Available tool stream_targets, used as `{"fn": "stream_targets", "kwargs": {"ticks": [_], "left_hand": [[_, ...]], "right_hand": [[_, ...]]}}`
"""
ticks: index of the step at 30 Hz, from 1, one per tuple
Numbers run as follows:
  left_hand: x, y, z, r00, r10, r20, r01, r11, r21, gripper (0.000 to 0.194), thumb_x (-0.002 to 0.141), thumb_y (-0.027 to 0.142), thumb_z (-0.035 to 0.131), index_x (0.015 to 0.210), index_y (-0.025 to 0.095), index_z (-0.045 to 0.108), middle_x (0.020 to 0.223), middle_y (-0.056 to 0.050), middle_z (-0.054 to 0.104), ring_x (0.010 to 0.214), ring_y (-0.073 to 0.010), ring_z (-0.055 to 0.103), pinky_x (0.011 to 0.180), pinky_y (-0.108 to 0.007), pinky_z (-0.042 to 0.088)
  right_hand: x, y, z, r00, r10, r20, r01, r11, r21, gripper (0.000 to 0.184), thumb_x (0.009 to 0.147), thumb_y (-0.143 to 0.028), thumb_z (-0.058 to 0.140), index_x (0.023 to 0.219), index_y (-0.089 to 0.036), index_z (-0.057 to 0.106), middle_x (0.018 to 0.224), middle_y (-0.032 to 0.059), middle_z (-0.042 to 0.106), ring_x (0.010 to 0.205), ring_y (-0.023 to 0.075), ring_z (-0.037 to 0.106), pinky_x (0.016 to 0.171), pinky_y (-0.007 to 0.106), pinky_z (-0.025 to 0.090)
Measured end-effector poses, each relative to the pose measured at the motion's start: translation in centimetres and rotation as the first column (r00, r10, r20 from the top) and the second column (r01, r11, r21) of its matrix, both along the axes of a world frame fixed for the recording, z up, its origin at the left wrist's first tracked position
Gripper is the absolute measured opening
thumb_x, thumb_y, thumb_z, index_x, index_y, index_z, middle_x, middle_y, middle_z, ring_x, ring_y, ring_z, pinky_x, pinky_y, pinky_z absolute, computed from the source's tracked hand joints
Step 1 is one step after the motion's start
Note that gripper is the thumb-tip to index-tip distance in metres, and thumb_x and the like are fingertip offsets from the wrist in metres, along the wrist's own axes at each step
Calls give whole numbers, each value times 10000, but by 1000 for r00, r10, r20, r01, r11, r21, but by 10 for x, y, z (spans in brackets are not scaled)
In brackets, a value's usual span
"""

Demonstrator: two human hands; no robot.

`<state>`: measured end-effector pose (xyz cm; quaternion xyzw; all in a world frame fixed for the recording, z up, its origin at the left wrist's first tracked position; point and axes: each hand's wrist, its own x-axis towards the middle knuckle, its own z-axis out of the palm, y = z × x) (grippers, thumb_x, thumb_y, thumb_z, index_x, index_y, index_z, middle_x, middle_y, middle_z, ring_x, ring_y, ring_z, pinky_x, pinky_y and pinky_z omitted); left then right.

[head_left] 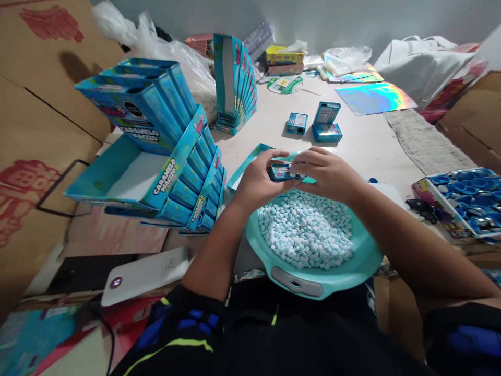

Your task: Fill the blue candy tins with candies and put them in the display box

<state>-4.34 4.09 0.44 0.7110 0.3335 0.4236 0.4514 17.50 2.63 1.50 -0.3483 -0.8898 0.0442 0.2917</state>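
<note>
Both hands hold one small blue candy tin [282, 172] above the far rim of a teal basin [313, 282]. My left hand [256, 180] grips its left end with curled fingers. My right hand [326, 172] covers its right end, fingers pressed on top. The basin sits at the table's near edge and is filled with small blue and white candies [307, 235].
Stacked blue display boxes [156, 151] stand at the left, more [235, 83] upright behind. Two small tins [297, 123] [326, 121] lie on the white table. A tray of blue lids [465, 201] sits at the right. A white device [144, 274] lies near left. Holographic sheets [373, 97] at back.
</note>
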Motion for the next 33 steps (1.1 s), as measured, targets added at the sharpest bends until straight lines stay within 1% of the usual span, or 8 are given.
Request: {"fn": "stream_targets", "kwargs": {"ticks": [6, 11, 14, 17, 20, 29, 31, 33], "left_hand": [[0, -2, 0, 1000, 23, 19, -23, 1000, 5, 604, 711, 404, 955, 1203, 167, 696, 1143, -113, 767, 1039, -257, 757, 917, -369, 629], [-1, 0, 0, 994, 112, -8, -112, 994, 15, 529, 734, 394, 933, 1162, 169, 719, 1116, -93, 771, 1015, -249, 755, 882, -351, 619], [-1, 3, -1, 989, 150, -13, -150, 989, -1, 523, 726, 403, 935, 1146, 175, 722, 1115, -86, 775, 1003, -244, 754, 858, -341, 615], [-1, 4, -3, 994, 101, -33, -101, 995, -5, 563, 694, 414, 957, 1149, 181, 722, 1142, -97, 774, 1035, -250, 751, 876, -342, 615], [-1, 3, -3, 998, 57, -13, -58, 998, -11, 603, 684, 426, 965, 1178, 185, 717, 1162, -103, 771, 1037, -251, 753, 864, -339, 614], [-2, 5, -3, 993, 114, 31, -114, 993, -3, 549, 730, 363, 932, 1187, 158, 707, 1181, -107, 768, 1049, -228, 753, 871, -303, 608], [-2, 6, -4, 993, 113, 42, -114, 993, 19, 554, 730, 378, 937, 1187, 164, 708, 1200, -110, 764, 1073, -232, 751, 884, -303, 614], [-3, 6, -5, 993, 100, 64, -103, 994, 40, 591, 705, 410, 957, 1184, 170, 706, 1211, -109, 763, 1095, -238, 752, 902, -304, 623]], "right_hand": [[1, 0, 3, 993, -45, -111, 38, 997, -64, 239, 915, -519, 700, 913, -280, 709, 874, 54, 675, 793, 220, 584, 747, 404, 493], [6, 0, 3, 987, -108, -121, 99, 992, -82, 315, 852, -430, 765, 709, -249, 550, 712, 9, 563, 663, 167, 469, 632, 350, 372], [7, 2, 1, 979, -129, -161, 126, 992, -27, 199, 833, -404, 769, 873, -265, 632, 862, 35, 625, 769, 204, 552, 692, 371, 446], [4, 2, -1, 987, -73, -140, 79, 996, 41, 302, 858, -412, 768, 1118, -286, 681, 1102, 87, 661, 1025, 280, 623, 882, 449, 525], [1, 2, -3, 997, -21, -73, 25, 998, 51, 273, 913, -393, 732, 1166, -301, 690, 1198, 97, 670, 1126, 299, 630, 978, 491, 529], [4, 5, -3, 982, -36, -185, 51, 996, 78, 140, 918, -383, 756, 954, -258, 704, 1058, 63, 665, 971, 222, 671, 869, 410, 595], [4, 4, -4, 969, -55, -240, 78, 993, 84, 189, 884, -399, 793, 962, -256, 698, 1131, 75, 659, 1058, 237, 671, 860, 400, 605], [3, 4, -5, 952, -74, -298, 85, 996, 24, 290, 858, -419, 816, 1072, -261, 698, 1243, 86, 657, 1152, 254, 661, 841, 383, 616]]}}
